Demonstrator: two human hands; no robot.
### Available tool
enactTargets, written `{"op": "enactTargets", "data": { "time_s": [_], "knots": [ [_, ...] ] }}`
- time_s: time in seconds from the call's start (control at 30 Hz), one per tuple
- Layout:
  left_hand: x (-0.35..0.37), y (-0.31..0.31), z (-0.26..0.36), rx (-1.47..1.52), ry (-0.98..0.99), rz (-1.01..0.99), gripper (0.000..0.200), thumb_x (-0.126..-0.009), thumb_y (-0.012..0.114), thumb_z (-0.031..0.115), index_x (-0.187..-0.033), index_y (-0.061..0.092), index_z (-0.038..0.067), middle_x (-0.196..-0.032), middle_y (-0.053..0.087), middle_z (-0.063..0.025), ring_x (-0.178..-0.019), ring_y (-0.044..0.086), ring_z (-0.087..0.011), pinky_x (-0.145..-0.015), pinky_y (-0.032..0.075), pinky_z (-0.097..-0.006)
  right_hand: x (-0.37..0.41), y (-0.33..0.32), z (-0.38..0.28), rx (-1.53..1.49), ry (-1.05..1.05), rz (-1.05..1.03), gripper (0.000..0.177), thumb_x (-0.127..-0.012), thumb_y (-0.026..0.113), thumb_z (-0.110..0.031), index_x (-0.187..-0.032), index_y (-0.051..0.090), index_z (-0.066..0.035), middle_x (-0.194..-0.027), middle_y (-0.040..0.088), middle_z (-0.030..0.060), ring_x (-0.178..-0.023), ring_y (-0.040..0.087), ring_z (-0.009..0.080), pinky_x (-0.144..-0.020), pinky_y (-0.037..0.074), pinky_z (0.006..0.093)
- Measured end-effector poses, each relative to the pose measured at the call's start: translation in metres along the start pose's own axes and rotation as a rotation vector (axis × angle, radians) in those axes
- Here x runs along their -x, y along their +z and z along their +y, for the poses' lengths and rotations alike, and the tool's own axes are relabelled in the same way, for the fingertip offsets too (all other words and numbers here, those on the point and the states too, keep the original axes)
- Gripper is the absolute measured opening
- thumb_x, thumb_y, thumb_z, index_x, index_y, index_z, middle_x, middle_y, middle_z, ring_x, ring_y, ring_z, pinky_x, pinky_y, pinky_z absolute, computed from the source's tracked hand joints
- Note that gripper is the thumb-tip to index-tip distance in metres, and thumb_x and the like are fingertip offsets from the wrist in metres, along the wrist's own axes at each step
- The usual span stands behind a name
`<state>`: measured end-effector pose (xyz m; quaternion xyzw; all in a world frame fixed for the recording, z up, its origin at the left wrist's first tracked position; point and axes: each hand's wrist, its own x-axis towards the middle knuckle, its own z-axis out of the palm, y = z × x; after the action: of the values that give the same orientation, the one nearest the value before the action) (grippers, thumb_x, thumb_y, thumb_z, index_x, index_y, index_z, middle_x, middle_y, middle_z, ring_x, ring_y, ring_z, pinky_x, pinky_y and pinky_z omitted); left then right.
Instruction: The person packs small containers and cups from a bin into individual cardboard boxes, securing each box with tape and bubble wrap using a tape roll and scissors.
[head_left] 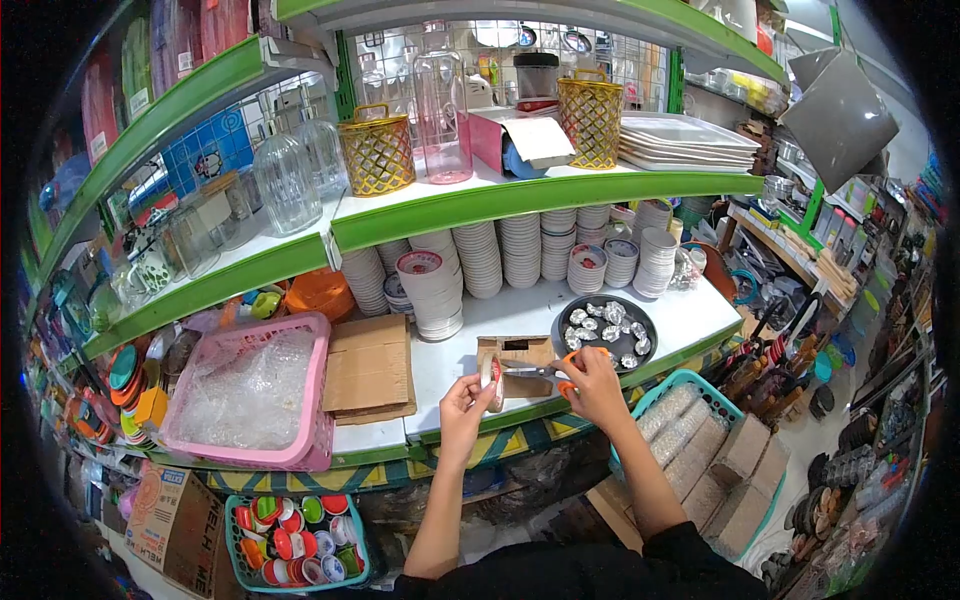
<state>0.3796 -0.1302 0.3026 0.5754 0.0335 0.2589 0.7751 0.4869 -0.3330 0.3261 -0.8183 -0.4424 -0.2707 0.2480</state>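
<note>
My left hand (465,408) is closed around a roll of tape (490,376), held upright on its edge. Orange-handled scissors (567,372) are in my right hand (593,384), their blades pointing left and reaching the roll. Whether the blades are apart is too small to tell. Behind both hands, a piece of brown cardboard (530,385) with a dark slot lies at the shelf's front edge. Just beyond my right hand sits a dark round tray (645,349) of shiny, clear faceted pieces (612,333).
A pink basket (318,390) with bubble wrap (245,385) and flat cardboard (368,365) stand left. Stacked white bowls (520,250) line the back beneath a green-edged shelf (540,205). Below are a teal basket (765,515) of wrapped packages and another basket (237,560) of colourful items.
</note>
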Motion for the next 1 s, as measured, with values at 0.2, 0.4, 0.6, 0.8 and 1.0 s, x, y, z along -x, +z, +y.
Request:
{"op": "enactTargets", "data": {
  "time_s": [0.2, 0.4, 0.6, 0.8, 1.0],
  "knots": [
    [0.004, 0.004, 0.009, 0.017, -0.014, 0.021, 0.021, -0.087, 0.065, 0.008, -0.103, 0.058, -0.003, -0.082, 0.058, -0.0009, -0.075, 0.056, -0.0067, -0.069, 0.046, -0.0207, -0.006, 0.008, -0.002, -0.017, -0.02, 0.001, 0.043, -0.061, 0.069, -0.001, -0.102, 0.062, -0.01, -0.083, 0.046, 0.0085, -0.083, 0.05, 0.0262, -0.071, 0.041, 0.0375],
    [0.003, -0.001, 0.002, 0.008, 0.013, 0.009, 0.021, -0.087, 0.064, 0.007, -0.103, 0.057, -0.003, -0.081, 0.057, -0.0007, -0.074, 0.057, -0.0074, -0.068, 0.046, -0.0215, -0.004, 0.014, 0.001, -0.02, -0.019, 0.034, 0.042, -0.062, 0.067, 0.001, -0.102, 0.063, -0.011, -0.083, 0.046, 0.0081, -0.082, 0.05, 0.0252, -0.071, 0.041, 0.0366],
    [0.006, 0.001, 0.004, -0.004, 0.02, 0.006, 0.021, -0.087, 0.064, 0.006, -0.103, 0.056, -0.004, -0.079, 0.054, 0.0008, -0.074, 0.056, -0.0072, -0.067, 0.047, -0.0215, -0.004, 0.018, 0.002, -0.012, -0.017, 0.072, 0.039, -0.063, 0.065, 0.002, -0.1, 0.064, -0.011, -0.082, 0.047, 0.0071, -0.081, 0.05, 0.0246, -0.071, 0.041, 0.0367],
    [0.008, 0.0, 0.013, -0.008, 0.098, 0.004, 0.016, -0.087, 0.064, 0.006, -0.098, 0.055, -0.001, -0.079, 0.054, 0.0007, -0.073, 0.056, -0.007, -0.067, 0.046, -0.0216, -0.004, 0.019, 0.004, -0.018, -0.034, 0.095, 0.04, -0.062, 0.061, 0.004, -0.099, 0.065, -0.012, -0.081, 0.047, 0.007, -0.08, 0.05, 0.0243, -0.07, 0.041, 0.0356],
    [0.009, -0.01, 0.018, 0.054, 0.207, 0.114, 0.01, -0.087, 0.059, 0.01, -0.087, 0.05, 0.006, -0.079, 0.051, 0.0011, -0.071, 0.05, -0.0065, -0.066, 0.041, -0.0215, -0.001, 0.02, 0.007, -0.061, -0.044, 0.065, 0.039, -0.063, 0.059, 0.005, -0.098, 0.065, -0.012, -0.081, 0.047, 0.0073, -0.081, 0.049, 0.0251, -0.072, 0.042, 0.0355]
  ]
}}
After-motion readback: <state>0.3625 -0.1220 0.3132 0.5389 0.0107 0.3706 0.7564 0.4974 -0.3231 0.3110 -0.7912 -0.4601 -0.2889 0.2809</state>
